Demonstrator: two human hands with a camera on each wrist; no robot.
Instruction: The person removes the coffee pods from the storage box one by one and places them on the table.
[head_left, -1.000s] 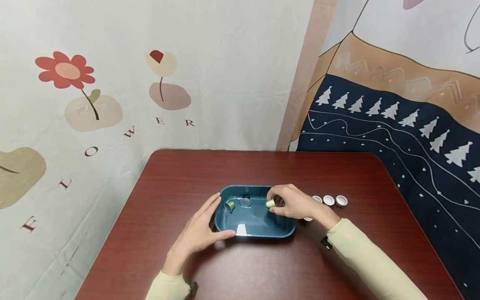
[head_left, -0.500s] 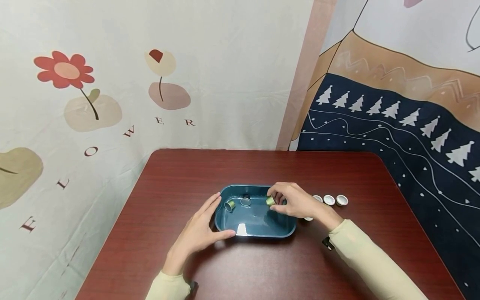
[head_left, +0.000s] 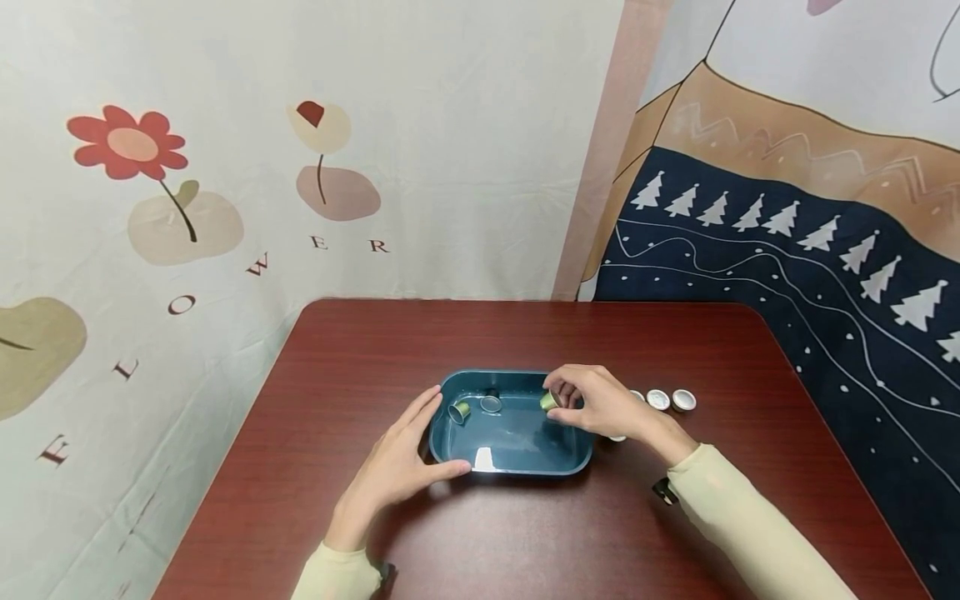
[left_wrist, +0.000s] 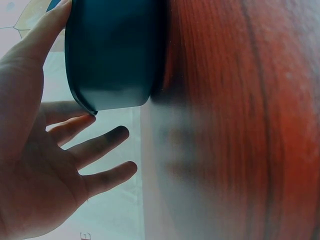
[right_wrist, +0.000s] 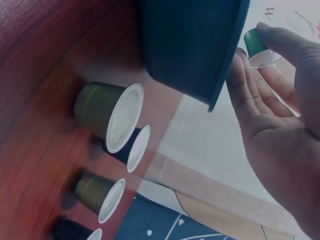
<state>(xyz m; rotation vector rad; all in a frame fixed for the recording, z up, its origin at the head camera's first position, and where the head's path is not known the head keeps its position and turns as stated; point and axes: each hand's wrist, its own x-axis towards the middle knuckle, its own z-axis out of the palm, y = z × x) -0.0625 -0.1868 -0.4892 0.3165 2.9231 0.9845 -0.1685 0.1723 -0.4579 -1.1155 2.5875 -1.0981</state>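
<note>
A blue tray (head_left: 510, 450) sits on the table in the head view. My left hand (head_left: 390, 458) rests against its left end with thumb and fingers spread along the rim; the left wrist view has the same hand (left_wrist: 40, 145), its lower fingers straight and off the tray (left_wrist: 115, 55). Over the tray's right part, my right hand (head_left: 603, 404) pinches a green coffee capsule (head_left: 550, 402). In the right wrist view that capsule (right_wrist: 256, 45) is between thumb and fingers, above the rim. Inside the tray lie a green capsule (head_left: 460, 412) on its side and a dark capsule (head_left: 491, 403) with a pale lid.
Right of the tray, several upright coffee capsules (head_left: 657, 401) stand on the red-brown table (head_left: 360, 350), some partly behind my right hand. Up close they are olive (right_wrist: 102, 107) and dark (right_wrist: 135, 150) with silvery lids. Printed cloths (head_left: 465, 150) hang behind the table.
My right hand, still pinching the green capsule, has moved a little to the right and slightly up over the tray. The left hand and the tray have stayed put.
</note>
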